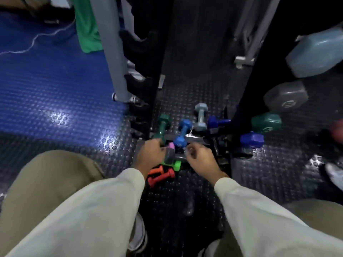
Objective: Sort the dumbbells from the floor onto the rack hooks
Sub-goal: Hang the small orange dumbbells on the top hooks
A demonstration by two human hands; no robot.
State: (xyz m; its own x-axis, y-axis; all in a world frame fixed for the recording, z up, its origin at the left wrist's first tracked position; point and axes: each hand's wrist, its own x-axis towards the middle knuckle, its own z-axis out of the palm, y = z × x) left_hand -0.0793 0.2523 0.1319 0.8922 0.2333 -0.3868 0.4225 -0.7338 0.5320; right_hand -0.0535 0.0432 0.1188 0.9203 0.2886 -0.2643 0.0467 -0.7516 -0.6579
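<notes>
Several small dumbbells are seen clustered on the dark studded floor [185, 191] between two rack uprights: a dark green dumbbell [162, 127], a blue dumbbell [182, 133], a grey dumbbell [200, 116] and a purple dumbbell [218, 121] lie further out, while a bright green dumbbell [173, 165], an orange dumbbell [156, 171] and a red dumbbell [161, 178] lie close under the wrists.

The picking-up step is judged to be in hand. The left hand [150, 154] is lowered into the pile with its fingers curled; a greyish weight with a pink end is seen just at its fingertips, but whether it is gripped cannot be told through the blur. The right hand [201, 159] is held beside it, fingers loosely curled over a dark bar at the rack's foot; whether anything is clamped there cannot be told either.

On the right rack [246, 80], larger weights are already hung, among them a green one [266, 122] and a purple one [252, 139]. The left rack [141, 80] shows bare black hooks [138, 84].

For the next move, a firm grip round one handle is called for, then a lift clear of the neighbouring weights, which lie touching and could be knocked or rolled. A free hook is then to be chosen, probably by matching colour or size, and the handle is to be seated squarely in it.
</notes>
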